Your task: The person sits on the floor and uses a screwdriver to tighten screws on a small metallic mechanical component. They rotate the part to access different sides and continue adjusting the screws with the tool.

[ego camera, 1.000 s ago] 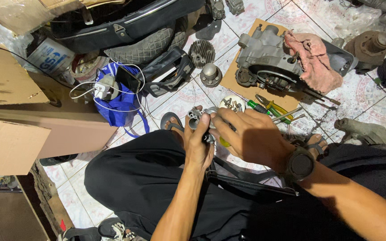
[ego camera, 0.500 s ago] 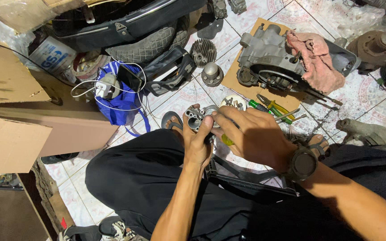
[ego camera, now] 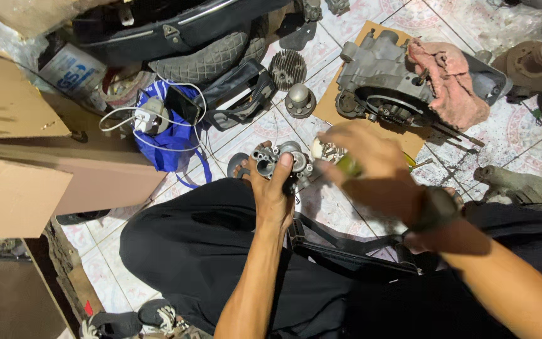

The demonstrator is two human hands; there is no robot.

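My left hand (ego camera: 271,196) grips a small grey metal part with round bores, a carburettor-like body (ego camera: 278,158), above my dark-trousered lap. My right hand (ego camera: 371,164) is blurred just right of it, fingers curled around a green-yellow tool handle (ego camera: 347,165), and a dark watch (ego camera: 435,210) sits on that wrist. The tool's tip is hidden. A white piece (ego camera: 317,148) shows between the hand and the part.
A grey engine casing (ego camera: 377,80) with a pink rag (ego camera: 448,81) lies on cardboard (ego camera: 330,103) ahead. Nearby are a finned round part (ego camera: 286,68), a domed metal part (ego camera: 300,100), a blue bag (ego camera: 170,135) with white cables, a tyre (ego camera: 208,58) and cardboard boxes (ego camera: 20,169) on the left.
My right hand has come off the metal part and moved right and slightly up, now blurred. My left hand still holds the part in the same place.
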